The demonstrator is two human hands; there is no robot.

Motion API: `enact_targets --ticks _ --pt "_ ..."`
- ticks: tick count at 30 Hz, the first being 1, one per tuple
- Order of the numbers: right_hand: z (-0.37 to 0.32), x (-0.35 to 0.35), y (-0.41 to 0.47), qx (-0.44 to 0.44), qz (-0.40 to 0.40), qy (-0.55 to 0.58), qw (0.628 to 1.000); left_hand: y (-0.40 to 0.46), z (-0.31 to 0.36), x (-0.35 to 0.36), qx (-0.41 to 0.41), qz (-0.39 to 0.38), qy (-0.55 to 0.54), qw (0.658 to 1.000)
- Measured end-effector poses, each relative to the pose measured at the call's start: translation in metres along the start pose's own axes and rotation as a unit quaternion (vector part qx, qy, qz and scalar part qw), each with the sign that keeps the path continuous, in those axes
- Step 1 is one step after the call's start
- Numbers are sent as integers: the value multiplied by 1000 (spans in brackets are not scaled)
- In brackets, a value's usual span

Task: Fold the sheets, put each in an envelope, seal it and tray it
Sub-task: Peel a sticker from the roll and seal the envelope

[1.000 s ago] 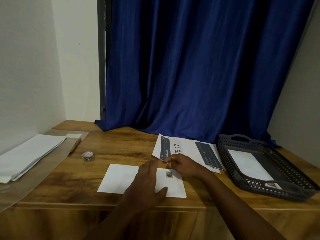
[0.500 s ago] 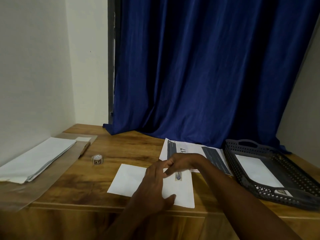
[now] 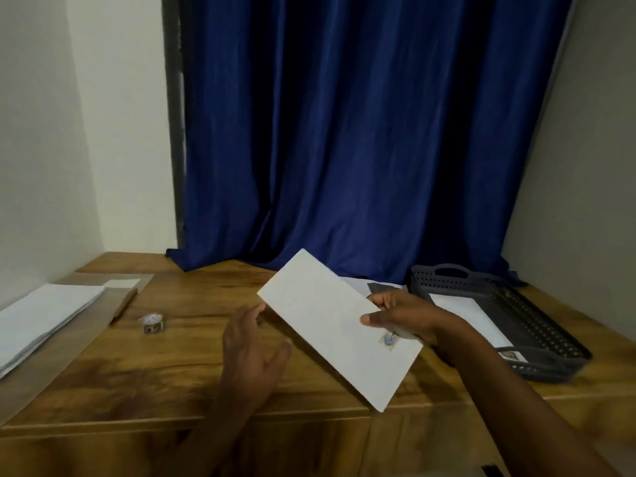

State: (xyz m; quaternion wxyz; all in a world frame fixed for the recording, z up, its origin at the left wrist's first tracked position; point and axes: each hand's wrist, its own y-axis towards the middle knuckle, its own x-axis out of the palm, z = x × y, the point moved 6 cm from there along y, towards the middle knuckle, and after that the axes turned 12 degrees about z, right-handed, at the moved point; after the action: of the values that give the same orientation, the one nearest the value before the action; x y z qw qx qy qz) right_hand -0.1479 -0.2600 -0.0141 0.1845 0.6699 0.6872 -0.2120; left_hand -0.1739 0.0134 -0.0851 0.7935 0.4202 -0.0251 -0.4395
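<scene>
Envelope raised off the surface, tilted, with a small sticker on its face.

I see the right hand pinch its 3 o'clock edge, thumb on the face, fingers behind: a closed grip. The left hand is relaxed with fingers loose, fingertips touching the envelope's 9 o'clock edge. At 3 o'clock stands the grey tray, holding another envelope. At 9 o'clock lie a stack of envelopes and a sticker roll.

Home desk nook: wooden desk, blue curtain, plain walls.
</scene>
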Motion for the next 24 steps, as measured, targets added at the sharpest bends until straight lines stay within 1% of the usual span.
enact_targets --ticks 2,3,5,7,8,9,12,15,18,21,24 --pt "10 -29 -19 -4 39 67 997 0 5 11 55 -21 25 998" --pt "15 -45 -26 -8 62 83 995 -1 11 20 69 -45 32 996" --pt "27 -80 -30 -14 124 93 988 -7 29 42 86 -122 20 989" --pt "43 -115 -31 -11 190 106 976 -20 51 68 96 -216 -5 972" --pt "50 -131 -32 -5 221 120 968 -27 59 80 100 -252 -14 962" --pt "58 -145 -32 2 250 135 959 -32 67 89 108 -271 -24 956" --pt "81 -183 -33 32 323 144 935 -40 80 113 151 -286 -24 946" --pt "103 -212 -27 64 361 109 924 -43 80 123 189 -283 11 940" --pt "117 -229 -19 101 361 64 925 -48 77 123 206 -272 8 940" --pt "127 -234 -8 150 345 -15 927 -50 75 122 207 -271 2 940" --pt "128 -231 2 166 332 -95 924 -50 74 124 214 -270 5 939"
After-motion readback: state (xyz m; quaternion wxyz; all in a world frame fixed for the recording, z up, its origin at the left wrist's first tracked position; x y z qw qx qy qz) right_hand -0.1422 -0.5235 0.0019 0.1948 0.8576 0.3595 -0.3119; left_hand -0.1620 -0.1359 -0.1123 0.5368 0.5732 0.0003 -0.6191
